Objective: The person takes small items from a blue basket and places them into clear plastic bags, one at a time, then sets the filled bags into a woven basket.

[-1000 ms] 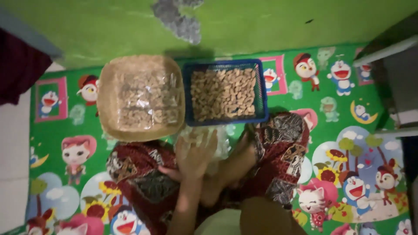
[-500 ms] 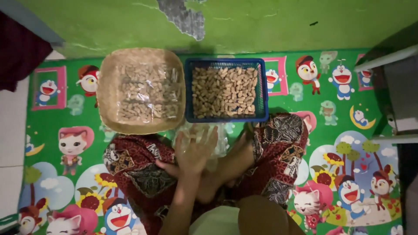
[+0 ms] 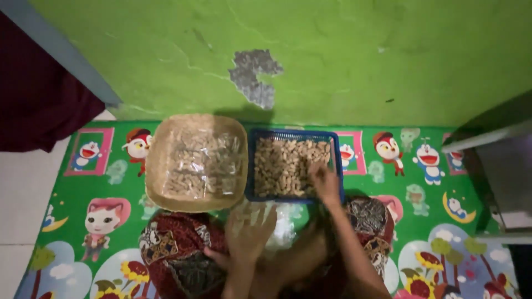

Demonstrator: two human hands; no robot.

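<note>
The right hand [image 3: 324, 185] reaches into the blue basket [image 3: 293, 134], fingers curled down onto the peanuts [image 3: 282, 166] at the basket's near right corner. Whether that grip has closed on any nuts cannot be told; the fingers hide what lies under them. The left hand [image 3: 248, 230] lies flat and open, fingers spread, on a clear plastic bag [image 3: 282, 224] in the lap, holding nothing in a pinch.

The peanuts fill the blue basket, which sits on the mat [image 3: 100, 166] just beside a round woven tray [image 3: 158, 166]. The tray holds small clear packets [image 3: 202, 166] of nuts.

The peanuts look light, dry and hard-shelled, loose in a heap, so they likely shift and roll under the fingers. A scooping handful from the top of the pile probably serves better than a fingertip pinch, with the palm cupped to keep strays from spilling. The shells seem brittle enough to crack under a hard squeeze.

The bag looks thin, limp and slick. It probably needs to be held at its mouth, by the edge, since it will not stand open on its own.
</note>
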